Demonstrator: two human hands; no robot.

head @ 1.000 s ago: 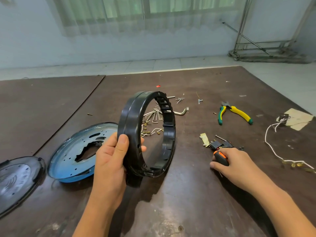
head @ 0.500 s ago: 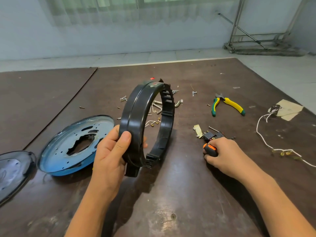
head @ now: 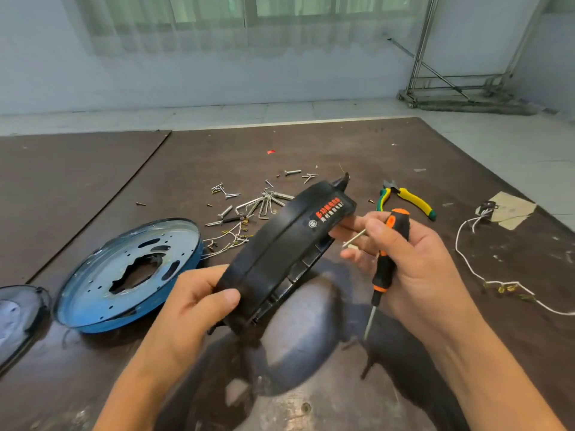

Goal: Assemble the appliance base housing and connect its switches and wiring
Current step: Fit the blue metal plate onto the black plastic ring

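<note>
Your right hand (head: 413, 262) has lifted off the table (head: 93, 181) with the screwdriver (head: 390, 244); black ring housing (head: 280, 253) now tilted across between both hands.
Your left hand (head: 193, 303) grips the ring's lower-left end, thumb on the outer band. Right hand is curled round the orange-black screwdriver handle, shaft pointing down, fingers at the ring's upper-right end by the label, a small metal pin (head: 354, 237) between thumb and fingers. Ring is held clear above the table. Blue metal plate (head: 93, 290) lies left of it; loose screws and hex keys (head: 264, 203) behind; pliers (head: 407, 197) and white wire (head: 466, 259) to the right.
</note>
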